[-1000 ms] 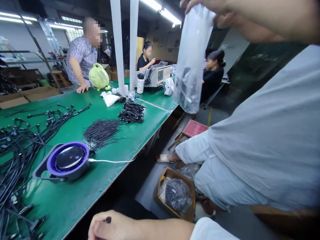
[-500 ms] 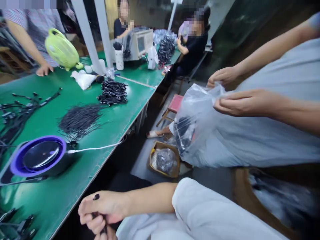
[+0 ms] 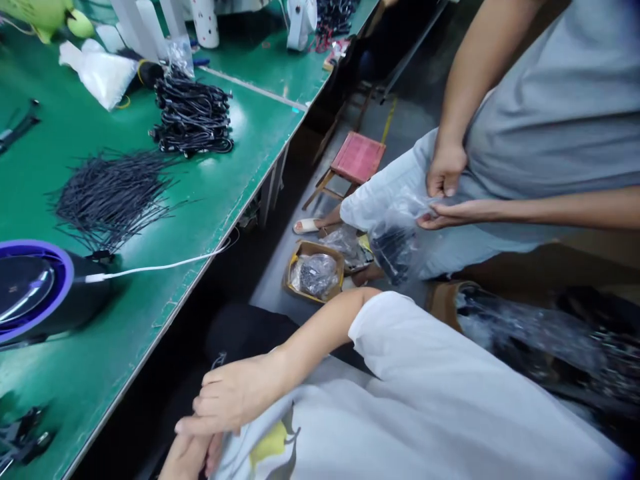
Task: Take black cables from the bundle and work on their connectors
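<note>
My right hand (image 3: 240, 393) lies over my left hand (image 3: 190, 453); I can't tell if they hold anything. Black plugs (image 3: 23, 433) on the counter (image 3: 143, 303) near the fan (image 3: 30, 293) look light, hard; best pinched.

Here's a long green tabletop (image 3: 135, 313) slanting across the left side, shiny patches of light glinting off it, a pale strip (image 3: 250, 89) crossing its surface and white posts (image 3: 133, 30) rising toward the top. Under the edge it's deep shadow, just a table leg (image 3: 267, 200) showing. Over to the grey floor (image 3: 270, 287): there's a red-topped stool (image 3: 359, 158) on wooden legs, a yellow line (image 3: 389, 120) running just beyond it.
</note>
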The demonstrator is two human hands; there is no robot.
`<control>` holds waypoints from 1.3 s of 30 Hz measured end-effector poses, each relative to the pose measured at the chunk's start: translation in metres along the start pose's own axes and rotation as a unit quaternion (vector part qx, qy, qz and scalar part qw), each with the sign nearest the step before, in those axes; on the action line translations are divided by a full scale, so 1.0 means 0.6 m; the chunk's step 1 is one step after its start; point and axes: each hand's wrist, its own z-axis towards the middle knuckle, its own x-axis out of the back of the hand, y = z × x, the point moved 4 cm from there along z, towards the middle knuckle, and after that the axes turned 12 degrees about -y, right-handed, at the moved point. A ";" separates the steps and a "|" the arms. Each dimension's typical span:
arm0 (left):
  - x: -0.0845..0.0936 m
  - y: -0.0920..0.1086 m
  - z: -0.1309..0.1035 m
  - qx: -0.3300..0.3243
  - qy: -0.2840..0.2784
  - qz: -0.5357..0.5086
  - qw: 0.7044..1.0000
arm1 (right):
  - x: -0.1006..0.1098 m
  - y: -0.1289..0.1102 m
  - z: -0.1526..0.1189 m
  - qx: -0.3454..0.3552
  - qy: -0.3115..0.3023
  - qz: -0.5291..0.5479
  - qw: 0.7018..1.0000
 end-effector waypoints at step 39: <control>-0.041 0.026 0.005 -0.058 -0.071 -0.067 0.994 | -0.015 0.051 -0.004 -0.034 -0.168 0.008 0.985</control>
